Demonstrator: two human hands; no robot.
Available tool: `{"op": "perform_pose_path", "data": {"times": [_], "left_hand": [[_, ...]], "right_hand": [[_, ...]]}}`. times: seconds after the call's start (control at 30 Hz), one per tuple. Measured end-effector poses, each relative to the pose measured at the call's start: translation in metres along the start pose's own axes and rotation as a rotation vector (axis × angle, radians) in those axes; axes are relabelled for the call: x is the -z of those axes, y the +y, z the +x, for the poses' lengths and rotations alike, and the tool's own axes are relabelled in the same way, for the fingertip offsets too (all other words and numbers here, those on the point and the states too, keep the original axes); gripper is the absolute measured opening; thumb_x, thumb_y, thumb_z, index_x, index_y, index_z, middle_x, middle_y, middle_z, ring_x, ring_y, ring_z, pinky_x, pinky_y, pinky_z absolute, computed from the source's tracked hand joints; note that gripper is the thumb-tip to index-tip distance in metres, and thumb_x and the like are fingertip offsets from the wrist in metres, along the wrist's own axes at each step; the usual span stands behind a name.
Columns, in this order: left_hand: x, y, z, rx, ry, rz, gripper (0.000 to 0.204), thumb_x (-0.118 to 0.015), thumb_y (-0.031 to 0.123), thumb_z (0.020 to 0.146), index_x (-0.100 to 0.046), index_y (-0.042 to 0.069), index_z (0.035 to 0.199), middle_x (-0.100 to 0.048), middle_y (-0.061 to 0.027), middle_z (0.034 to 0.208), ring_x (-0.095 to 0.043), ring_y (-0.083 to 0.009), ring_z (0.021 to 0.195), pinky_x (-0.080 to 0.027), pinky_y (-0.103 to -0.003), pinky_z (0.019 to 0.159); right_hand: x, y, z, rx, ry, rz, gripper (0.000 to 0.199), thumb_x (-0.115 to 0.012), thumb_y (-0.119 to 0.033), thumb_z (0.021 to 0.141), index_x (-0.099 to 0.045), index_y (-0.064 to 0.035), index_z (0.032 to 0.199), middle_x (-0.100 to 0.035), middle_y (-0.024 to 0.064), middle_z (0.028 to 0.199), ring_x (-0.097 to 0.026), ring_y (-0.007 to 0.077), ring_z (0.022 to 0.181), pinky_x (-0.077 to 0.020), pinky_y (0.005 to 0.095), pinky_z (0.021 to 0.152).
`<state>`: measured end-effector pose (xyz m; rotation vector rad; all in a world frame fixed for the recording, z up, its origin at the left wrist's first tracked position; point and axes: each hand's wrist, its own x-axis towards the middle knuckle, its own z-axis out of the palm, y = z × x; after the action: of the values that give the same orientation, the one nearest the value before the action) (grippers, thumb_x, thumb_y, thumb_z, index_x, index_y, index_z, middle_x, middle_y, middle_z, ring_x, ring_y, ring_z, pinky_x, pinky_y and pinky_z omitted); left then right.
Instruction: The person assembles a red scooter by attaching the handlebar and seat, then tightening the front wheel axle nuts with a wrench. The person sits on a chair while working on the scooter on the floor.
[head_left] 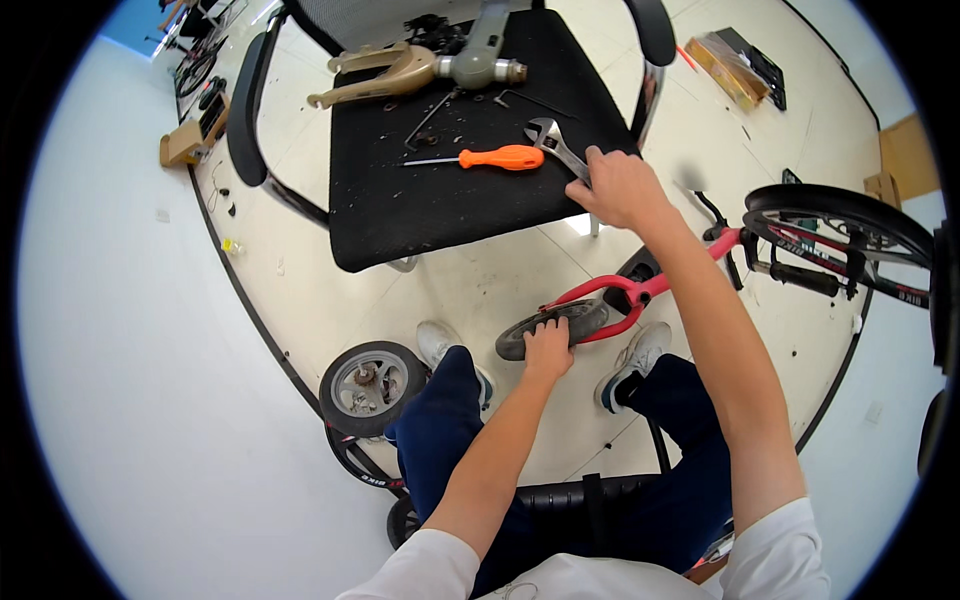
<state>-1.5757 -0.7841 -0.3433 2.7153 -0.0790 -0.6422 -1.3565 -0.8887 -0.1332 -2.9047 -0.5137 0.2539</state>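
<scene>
The right hand [620, 187] is wrapped around the handle of a shiny silver wrench [555, 145] at the right edge of the black chair seat [430, 200]. An orange screwdriver [495, 158] lies just beside it. The left hand [548, 347] presses flat on a small black wheel [590, 318] in a red frame [600, 292] on the floor. The front of the seat is bare.

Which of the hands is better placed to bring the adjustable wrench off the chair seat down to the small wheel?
Right. The right hand already grips the adjustable wrench handle on the chair seat, while the left hand rests on the small wheel, steadying it.
</scene>
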Motion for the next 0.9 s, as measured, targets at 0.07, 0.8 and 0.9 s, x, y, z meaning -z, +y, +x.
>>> {"op": "perform_pose_path", "data": {"times": [0.07,0.8,0.9], "left_hand": [[0.002,0.001,0.007,-0.033,-0.071,-0.016,0.060,-0.074,0.027,0.077,-0.049,0.005,0.128,-0.060,-0.0128,0.112,-0.061,-0.0325,0.105,-0.049,-0.051,0.086],[0.011,-0.007,0.069,-0.274,-0.173,0.063,0.049,-0.074,0.024,0.073,-0.048,0.003,0.110,-0.066,-0.0247,0.092,-0.063,-0.0446,0.087,-0.050,-0.050,0.074],[0.007,-0.002,0.063,-0.239,-0.135,0.055,0.049,-0.074,0.022,0.074,-0.048,0.003,0.111,-0.066,-0.0242,0.089,-0.063,-0.0444,0.088,-0.050,-0.051,0.073]], "right_hand": [[-0.004,0.006,-0.020,-0.038,0.068,0.136,0.041,-0.063,-0.034,0.084,-0.055,0.0044,0.096,-0.066,0.0228,0.079,-0.065,0.0406,0.080,-0.0544,0.0452,0.074],[-0.301,-0.030,-0.216,-1.210,-0.392,1.633,0.015,-0.048,-0.002,0.082,-0.053,0.0112,0.077,-0.060,0.0197,0.068,-0.057,0.0260,0.047,-0.0458,0.0376,0.040],[-0.301,-0.035,-0.203,-1.211,-0.350,1.741,0.019,-0.049,-0.003,0.082,-0.055,0.0117,0.072,-0.060,0.0199,0.063,-0.056,0.0264,0.045,-0.0454,0.0374,0.040]]}}
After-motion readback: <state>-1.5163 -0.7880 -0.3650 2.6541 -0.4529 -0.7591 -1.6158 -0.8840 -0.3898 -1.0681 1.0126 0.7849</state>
